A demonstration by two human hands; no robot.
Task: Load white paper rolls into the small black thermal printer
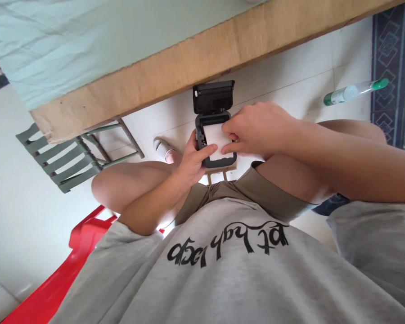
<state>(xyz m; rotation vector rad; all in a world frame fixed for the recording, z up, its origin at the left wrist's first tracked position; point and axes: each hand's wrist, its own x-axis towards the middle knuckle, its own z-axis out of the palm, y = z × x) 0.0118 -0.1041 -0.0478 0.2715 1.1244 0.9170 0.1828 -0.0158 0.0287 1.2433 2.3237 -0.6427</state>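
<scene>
Between my knees I hold a small dark grey portable printer (219, 163), its black lid (213, 98) flipped up and away from me. A white paper piece (213, 135), perhaps the face of a roll or stack, lies in the open compartment. My left hand (194, 159) is wrapped round the printer's left side, with its thumb resting on the paper. At the right edge of the compartment, my right hand (256, 128) has curled fingers, and its index finger and thumb press on the paper. The far side of that grip is hidden.
A wooden-edged table (138, 83) with a pale green cover spans the front. On the floor at right lies a clear bottle (351, 93) with a green cap, near a dark patterned mat (388, 54). A green slatted chair (60, 162) and a red plastic chair (67, 265) stand left.
</scene>
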